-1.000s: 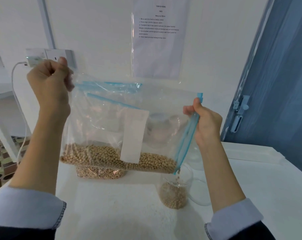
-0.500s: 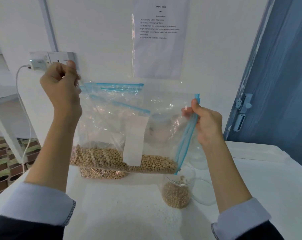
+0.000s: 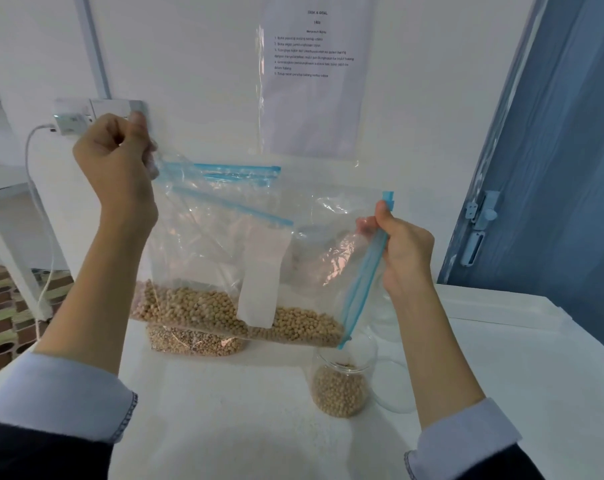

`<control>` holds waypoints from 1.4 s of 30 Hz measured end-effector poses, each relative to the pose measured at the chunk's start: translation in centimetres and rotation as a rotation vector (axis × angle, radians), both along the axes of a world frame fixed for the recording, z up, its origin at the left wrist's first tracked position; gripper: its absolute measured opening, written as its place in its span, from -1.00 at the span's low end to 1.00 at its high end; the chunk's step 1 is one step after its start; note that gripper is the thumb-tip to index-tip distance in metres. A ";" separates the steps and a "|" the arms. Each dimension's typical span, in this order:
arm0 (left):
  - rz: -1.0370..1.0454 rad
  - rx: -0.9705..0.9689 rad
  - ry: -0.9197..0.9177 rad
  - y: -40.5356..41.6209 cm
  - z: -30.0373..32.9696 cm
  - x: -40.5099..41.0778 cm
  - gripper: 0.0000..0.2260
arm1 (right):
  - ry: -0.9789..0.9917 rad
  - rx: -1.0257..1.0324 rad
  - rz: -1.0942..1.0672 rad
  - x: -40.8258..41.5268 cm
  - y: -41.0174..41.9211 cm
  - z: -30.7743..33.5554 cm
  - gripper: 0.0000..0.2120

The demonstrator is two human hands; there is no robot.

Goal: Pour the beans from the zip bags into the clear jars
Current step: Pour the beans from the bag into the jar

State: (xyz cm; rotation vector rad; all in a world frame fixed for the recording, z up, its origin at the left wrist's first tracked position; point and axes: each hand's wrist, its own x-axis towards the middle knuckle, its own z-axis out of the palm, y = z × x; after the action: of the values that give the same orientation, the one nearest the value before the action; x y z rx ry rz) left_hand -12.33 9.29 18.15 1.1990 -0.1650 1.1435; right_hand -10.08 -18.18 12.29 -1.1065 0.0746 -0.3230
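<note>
Above the white table [image 3: 224,427], the zip bag [image 3: 245,258] hangs stretched between both hands with its blue zip edge running steeply down on the right to a low corner just over the mouth of the clear jar [image 3: 340,382]. The left hand [image 3: 115,161] is closed tight, pinching the bag's upper left corner high up by the wall socket [image 3: 96,110]; the right hand [image 3: 402,251] has its fingers curled round the zip strip near its top end, thumb pressed against the blue strip. A second ago a few beans were dropping from the low corner into the jar; now none can be seen falling, and the beans [image 3: 238,313] lie in a settled band along the bag's bottom edge. That suggests the pour has paused: the jar is roughly half full, a good share of beans is left in the bag, and the left corner probably needs lifting further to restart the flow. Against the earlier frames the left hand has moved inward and the bag sits a little more to the right, its corner still over the jar. A second bag [image 3: 196,342] of beans lies on the table behind, and another clear jar [image 3: 394,386], apparently empty, stands just beside the first
</note>
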 end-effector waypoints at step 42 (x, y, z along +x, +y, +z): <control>0.340 -0.049 0.023 -1.2 0.5 0.8 -0.71 | -0.003 0.007 0.152 1.0 -2.0 -1.5 -0.73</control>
State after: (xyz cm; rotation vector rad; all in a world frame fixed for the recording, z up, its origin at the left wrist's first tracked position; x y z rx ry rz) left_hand -11.48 8.11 18.68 1.2255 0.0878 1.4194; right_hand -9.04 -20.22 10.74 -1.0979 -0.0108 -0.1880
